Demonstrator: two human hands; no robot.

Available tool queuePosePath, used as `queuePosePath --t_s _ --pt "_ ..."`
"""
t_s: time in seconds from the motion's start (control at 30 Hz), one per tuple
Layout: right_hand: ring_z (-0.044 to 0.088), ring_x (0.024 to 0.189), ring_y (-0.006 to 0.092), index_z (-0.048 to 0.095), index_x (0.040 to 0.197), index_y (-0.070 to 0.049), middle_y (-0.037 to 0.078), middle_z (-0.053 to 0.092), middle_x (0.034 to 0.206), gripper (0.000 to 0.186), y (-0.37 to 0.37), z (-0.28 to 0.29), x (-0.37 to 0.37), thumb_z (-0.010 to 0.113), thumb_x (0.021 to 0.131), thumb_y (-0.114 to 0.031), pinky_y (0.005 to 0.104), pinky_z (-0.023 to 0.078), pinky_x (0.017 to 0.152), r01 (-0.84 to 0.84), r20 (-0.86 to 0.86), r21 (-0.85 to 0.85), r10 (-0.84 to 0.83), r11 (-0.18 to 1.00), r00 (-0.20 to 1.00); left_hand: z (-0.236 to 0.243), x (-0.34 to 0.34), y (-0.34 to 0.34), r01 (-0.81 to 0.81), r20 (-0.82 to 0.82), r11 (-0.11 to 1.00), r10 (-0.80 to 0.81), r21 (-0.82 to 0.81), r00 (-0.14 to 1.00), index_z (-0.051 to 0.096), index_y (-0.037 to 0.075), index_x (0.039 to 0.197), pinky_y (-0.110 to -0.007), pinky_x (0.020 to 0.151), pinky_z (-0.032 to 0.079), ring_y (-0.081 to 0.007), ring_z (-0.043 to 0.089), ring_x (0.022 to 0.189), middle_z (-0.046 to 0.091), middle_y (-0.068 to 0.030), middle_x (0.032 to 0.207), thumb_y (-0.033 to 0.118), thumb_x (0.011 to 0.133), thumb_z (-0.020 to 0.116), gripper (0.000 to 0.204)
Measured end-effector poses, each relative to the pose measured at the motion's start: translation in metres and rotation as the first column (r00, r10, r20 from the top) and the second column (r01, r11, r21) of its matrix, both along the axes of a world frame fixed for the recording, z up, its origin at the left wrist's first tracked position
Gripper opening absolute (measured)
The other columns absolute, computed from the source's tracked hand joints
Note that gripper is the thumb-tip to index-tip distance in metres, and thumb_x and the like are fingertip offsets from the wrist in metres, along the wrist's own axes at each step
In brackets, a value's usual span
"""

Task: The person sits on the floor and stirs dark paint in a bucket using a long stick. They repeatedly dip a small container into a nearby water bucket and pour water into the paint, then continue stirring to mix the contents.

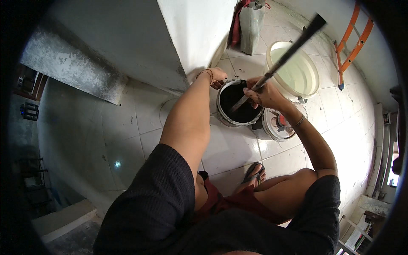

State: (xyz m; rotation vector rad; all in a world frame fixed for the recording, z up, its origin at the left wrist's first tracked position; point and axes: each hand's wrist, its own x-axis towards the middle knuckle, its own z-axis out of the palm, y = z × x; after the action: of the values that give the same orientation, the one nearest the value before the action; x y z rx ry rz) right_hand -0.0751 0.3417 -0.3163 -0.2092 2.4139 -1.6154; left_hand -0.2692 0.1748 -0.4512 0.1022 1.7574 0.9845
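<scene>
My right hand (263, 93) grips a long dark stick (297, 46), whose lower end dips into a bucket of black contents (238, 93). My left hand (216, 77) has curled fingers at the back-left rim of that bucket; what they hold is hidden. Beside it on the right stands a second, lidded bucket (272, 127) with a red piece on top. A large pale tub of cloudy liquid (297, 68) stands behind, to the right.
A white pillar (191, 29) rises behind my left hand. Grey and red bags (250, 29) lean beside it. An orange ladder (355, 46) stands at the back right. A ledge (72, 72) is at the left. My sandalled foot (253, 174) rests on the tiled floor (148, 123).
</scene>
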Motion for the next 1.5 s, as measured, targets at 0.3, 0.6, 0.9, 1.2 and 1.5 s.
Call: queuePosePath --t_s 0.3,0.6,0.9,1.2,1.5 --pt "0.054 0.046 0.0156 0.054 0.070 0.001 0.008 0.050 0.054 0.027 0.009 0.004 0.002 0.070 0.089 -0.008 0.0324 0.043 0.046 -0.021 -0.093 0.308 0.052 0.951 0.994 -0.012 -0.005 0.002 0.084 -0.151 0.996 -0.082 0.008 0.985 0.062 0.009 0.071 -0.035 0.048 0.041 -0.0159 0.052 0.050 0.060 -0.0061 0.066 0.014 0.088 0.062 0.018" --pt "0.057 0.046 0.0145 0.059 0.076 0.002 0.010 0.054 0.056 0.022 0.007 0.008 -0.002 0.069 0.091 -0.010 0.0336 0.046 0.047 0.106 -0.374 0.482 0.094 0.870 0.923 -0.030 -0.014 0.008 0.104 -0.172 0.994 -0.099 0.019 0.980 0.064 0.008 0.069 -0.035 0.049 0.042 -0.0175 0.051 0.050 0.060 -0.0050 0.064 0.012 0.086 0.063 0.017" --pt "0.057 0.047 0.0142 0.057 0.075 0.002 0.006 0.056 0.057 0.023 0.001 -0.003 -0.002 0.067 0.093 -0.009 0.0314 0.044 0.044 0.069 -0.117 0.135 -0.054 0.988 0.992 -0.036 -0.012 0.007 0.002 -0.258 0.999 -0.016 -0.053 0.966 0.073 0.004 0.085 -0.039 0.064 0.057 -0.0212 0.073 0.080 0.074 -0.0100 0.082 0.014 0.090 0.063 0.015" --pt "0.054 0.047 0.0107 0.052 0.076 0.000 0.004 0.053 0.057 0.027 -0.002 0.000 0.007 0.065 0.098 -0.009 0.0286 0.041 0.043 0.107 0.105 0.069 -0.113 0.992 0.988 -0.027 -0.016 0.001 0.112 -0.184 0.993 -0.118 -0.041 0.976 0.071 0.006 0.107 -0.033 0.059 0.054 -0.0173 0.070 0.068 0.075 -0.0061 0.090 0.018 0.092 0.066 0.020" --pt "0.058 0.045 0.0259 0.055 0.073 0.004 0.018 0.053 0.055 0.025 0.012 0.000 0.002 0.071 0.087 -0.011 0.0395 0.045 0.047 0.120 -0.532 0.420 0.137 0.899 0.836 -0.010 -0.009 -0.007 0.115 -0.173 0.992 -0.105 0.049 0.979 0.064 0.001 0.115 -0.031 0.051 0.050 -0.0152 0.061 0.058 0.069 -0.0068 0.084 0.020 0.101 0.067 0.024"
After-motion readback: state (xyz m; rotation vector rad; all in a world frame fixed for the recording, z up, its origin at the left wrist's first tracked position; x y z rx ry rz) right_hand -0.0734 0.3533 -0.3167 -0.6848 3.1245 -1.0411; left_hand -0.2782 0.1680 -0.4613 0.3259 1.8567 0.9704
